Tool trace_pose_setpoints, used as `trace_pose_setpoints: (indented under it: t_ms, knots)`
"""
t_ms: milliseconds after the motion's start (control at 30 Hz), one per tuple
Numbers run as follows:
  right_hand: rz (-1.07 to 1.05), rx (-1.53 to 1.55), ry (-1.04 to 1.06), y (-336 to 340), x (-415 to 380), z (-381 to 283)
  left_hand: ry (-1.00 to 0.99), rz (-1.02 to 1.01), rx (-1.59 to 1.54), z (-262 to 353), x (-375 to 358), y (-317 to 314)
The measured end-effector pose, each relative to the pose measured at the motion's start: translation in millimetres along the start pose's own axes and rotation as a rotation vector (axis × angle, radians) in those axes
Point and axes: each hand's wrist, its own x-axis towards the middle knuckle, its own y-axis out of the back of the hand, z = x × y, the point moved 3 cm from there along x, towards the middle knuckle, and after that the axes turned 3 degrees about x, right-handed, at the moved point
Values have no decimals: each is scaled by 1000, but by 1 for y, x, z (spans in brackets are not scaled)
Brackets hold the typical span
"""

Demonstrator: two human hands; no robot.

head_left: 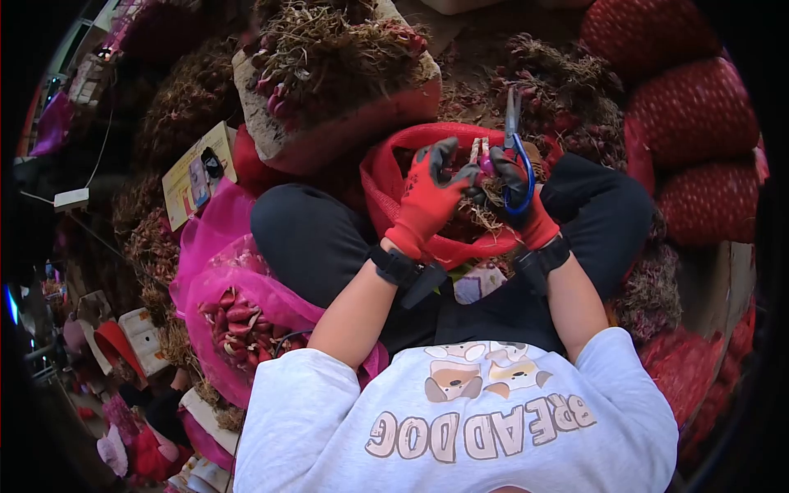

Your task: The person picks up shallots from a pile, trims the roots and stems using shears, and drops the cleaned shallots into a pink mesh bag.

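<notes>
Both my hands wear red gloves with dark fingertips, over an open red mesh sack (382,177) between my legs. My right hand (530,201) is closed on blue-handled scissors (516,160), the blades pointing away from me. Beside its fingers shows a pinkish-purple shallot (486,162) with pale cut stem ends, and dry roots and stalks (491,205) hang below. My left hand (431,193) is close on the other side, fingers bent and a gap between forefinger and thumb. Its thumb tip reaches the shallot's edge.
A heap of dried shallots (329,57) tops a pale block-like container (345,123) ahead. A pink mesh bag (197,279) holds loose shallots (238,324) at left. Full red sacks (694,107) are stacked at right. More stalky shallots (567,82) lie ahead right.
</notes>
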Motion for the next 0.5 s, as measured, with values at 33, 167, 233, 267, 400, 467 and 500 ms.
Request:
trace_pose_setpoints:
  t_ms: [33, 167, 233, 267, 400, 467, 500]
  knots:
    - [-137, -142, 161, 22, 14, 24, 119, -67, -166, -10, -1, -5]
    - [-98, -198, -120, 19, 10, 24, 278, -203, -336, 4, -10, -9]
    - [-8, -368, 41, 9, 8, 25, 273, -198, -234, 2, -16, -6]
    - [41, -452, 121, 7, 6, 23, 175, -148, -55, 2, -15, -4]
    - [-70, -94, -42, 9, 7, 14, -34, -47, 327, 21, -7, -1]
    - [-94, 52, 33, 2, 7, 8, -33, -35, 351, 29, -8, -2]
    - [-125, 53, 58, 0, 7, 6, -29, -30, 363, 30, -10, -2]
